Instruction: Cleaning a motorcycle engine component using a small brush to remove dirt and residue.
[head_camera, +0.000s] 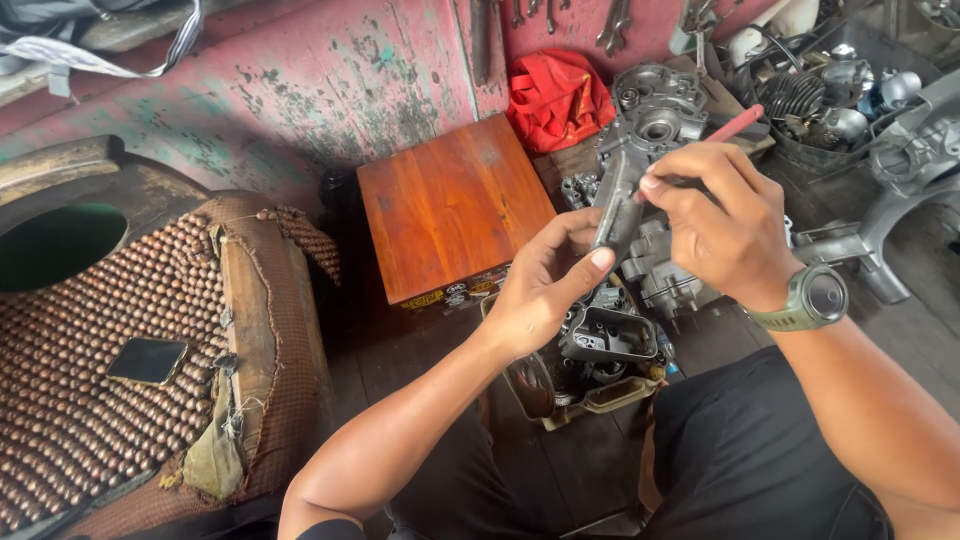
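Behind both hands: wooden box (452, 208), red cloth (556, 97), engine casing (652, 118).

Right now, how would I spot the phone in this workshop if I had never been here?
Start at the big seat covered in brown wooden beads on the left. The phone lies flat on those beads, far from both hands. It is the only smooth, dark, shiny rectangle among all the round beads.

Left hand (540, 290) pinches a grey metal part (615, 205); right hand (720, 225) holds a red-handled tool (735, 124) against it
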